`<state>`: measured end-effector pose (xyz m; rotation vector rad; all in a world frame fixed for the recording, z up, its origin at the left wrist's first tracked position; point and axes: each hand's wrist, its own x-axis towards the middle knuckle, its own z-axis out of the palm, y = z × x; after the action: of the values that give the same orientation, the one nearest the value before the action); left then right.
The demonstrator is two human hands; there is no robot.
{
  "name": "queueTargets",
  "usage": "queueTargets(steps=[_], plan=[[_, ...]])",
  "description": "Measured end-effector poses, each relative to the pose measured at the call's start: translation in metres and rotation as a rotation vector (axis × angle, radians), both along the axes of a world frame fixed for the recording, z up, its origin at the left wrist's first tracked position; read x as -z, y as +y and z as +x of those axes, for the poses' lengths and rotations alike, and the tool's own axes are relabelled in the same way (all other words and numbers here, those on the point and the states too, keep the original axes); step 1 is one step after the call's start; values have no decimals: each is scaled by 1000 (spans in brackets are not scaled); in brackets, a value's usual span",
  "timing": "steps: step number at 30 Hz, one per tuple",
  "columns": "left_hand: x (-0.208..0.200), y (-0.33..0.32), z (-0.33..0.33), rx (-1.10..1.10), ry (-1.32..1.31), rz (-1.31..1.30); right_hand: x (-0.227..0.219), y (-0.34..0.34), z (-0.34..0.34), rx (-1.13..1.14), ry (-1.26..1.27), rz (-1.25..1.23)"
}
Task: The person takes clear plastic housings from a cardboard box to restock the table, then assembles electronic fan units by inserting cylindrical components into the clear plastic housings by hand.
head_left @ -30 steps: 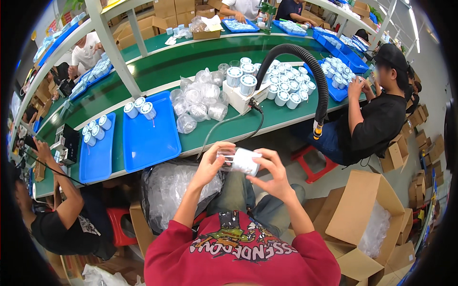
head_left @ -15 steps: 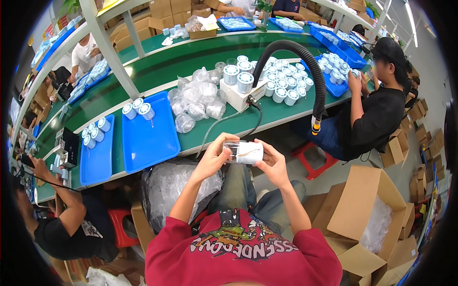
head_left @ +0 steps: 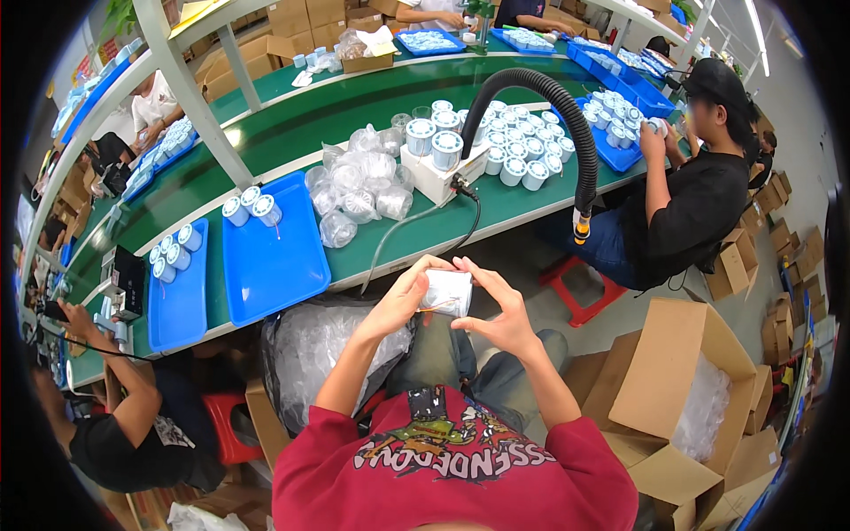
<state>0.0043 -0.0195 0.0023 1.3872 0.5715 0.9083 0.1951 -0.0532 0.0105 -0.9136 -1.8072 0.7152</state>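
Note:
Over my lap, both hands hold a white cylindrical housing lying on its side, with thin orange-red wires along its lower left. My left hand is closed around its left end. My right hand spans the right end, fingertips at the upper edge and thumb near the lower edge. Whether a clear cup surrounds the housing is hard to make out. Beyond my hands, clear plastic cups are heaped on the green bench. Finished-looking white-and-blue cylinders stand in rows to their right.
A black flexible hose arches over the bench beside a white box. Blue trays hold a few cylinders at left. A co-worker sits at right. Open cartons and a bag of clear plastic flank me.
The clear cup part that stuck out at the housing's left end no longer shows. The housing has shifted left toward my left hand, and its wires now sit lower left.

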Motion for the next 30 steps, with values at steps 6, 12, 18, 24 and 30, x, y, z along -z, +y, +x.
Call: queueTargets(steps=[6,12,18,24,30], plan=[[4,2,-8,79,-8,-101,-11,-2,0,-34,-123,84],[5,-8,0,-172,2,143,-3,-9,-3,-225,410,-681],[-9,-26,4,-515,168,402,6,-9,-10,-429,508,-287],[-8,-31,-2,-732,395,743,9,-21,-12,-352,956,-165],[0,-40,4,-578,127,431,22,-13,-30,71,908,-270]])
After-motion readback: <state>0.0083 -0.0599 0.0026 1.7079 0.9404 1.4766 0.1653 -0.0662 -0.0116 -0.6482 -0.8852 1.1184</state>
